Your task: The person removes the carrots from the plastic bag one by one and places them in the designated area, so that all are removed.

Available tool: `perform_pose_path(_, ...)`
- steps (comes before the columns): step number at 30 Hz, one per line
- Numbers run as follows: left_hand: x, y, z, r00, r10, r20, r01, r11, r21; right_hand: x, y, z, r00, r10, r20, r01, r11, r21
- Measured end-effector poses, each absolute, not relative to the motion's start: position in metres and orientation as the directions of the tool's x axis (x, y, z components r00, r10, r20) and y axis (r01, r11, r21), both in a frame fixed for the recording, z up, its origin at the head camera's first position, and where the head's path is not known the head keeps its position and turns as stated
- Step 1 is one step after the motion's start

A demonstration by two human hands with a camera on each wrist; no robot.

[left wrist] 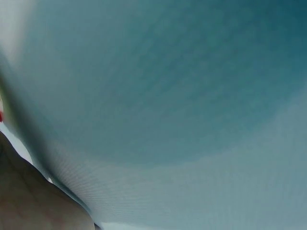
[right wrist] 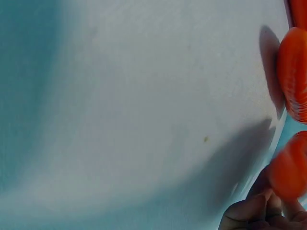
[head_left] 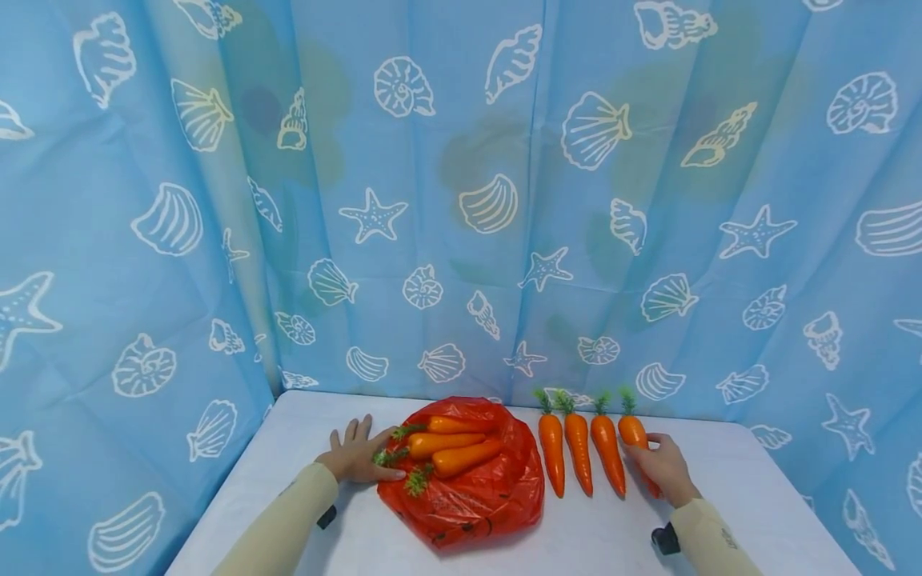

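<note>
A small curtained-off staging spot, in what sort of building cannot be told: blue shell-print curtains (head_left: 461,144) hang behind the white table (head_left: 591,536) and along its left and right, hiding what lies beyond, while artificial-looking carrots (head_left: 551,448) lie on it

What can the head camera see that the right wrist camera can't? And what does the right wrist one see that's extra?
Only the head view shows the left hand touching the red bag, and the carrots' leafy green tops. Only the right wrist view shows a tiny speck on the white table. Both show that table, the right hand holding a carrot, and the neighbouring carrot.
</note>
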State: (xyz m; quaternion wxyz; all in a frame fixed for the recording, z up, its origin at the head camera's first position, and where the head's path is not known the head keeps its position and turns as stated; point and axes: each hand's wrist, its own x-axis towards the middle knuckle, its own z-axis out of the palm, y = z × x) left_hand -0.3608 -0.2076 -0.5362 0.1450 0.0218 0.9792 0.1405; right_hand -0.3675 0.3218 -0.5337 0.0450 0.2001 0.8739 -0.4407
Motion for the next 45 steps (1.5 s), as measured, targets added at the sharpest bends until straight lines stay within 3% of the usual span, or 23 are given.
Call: perform_pose_path(45, -0.3631, -0.2092, -0.5378, -0.957, 0.093, -0.276, 0.016, 0.963, 0.268, -0.3731, 0.324, -0.5381, -0.93, 0.295, -0.219, 0.362, 0.629, -0.688)
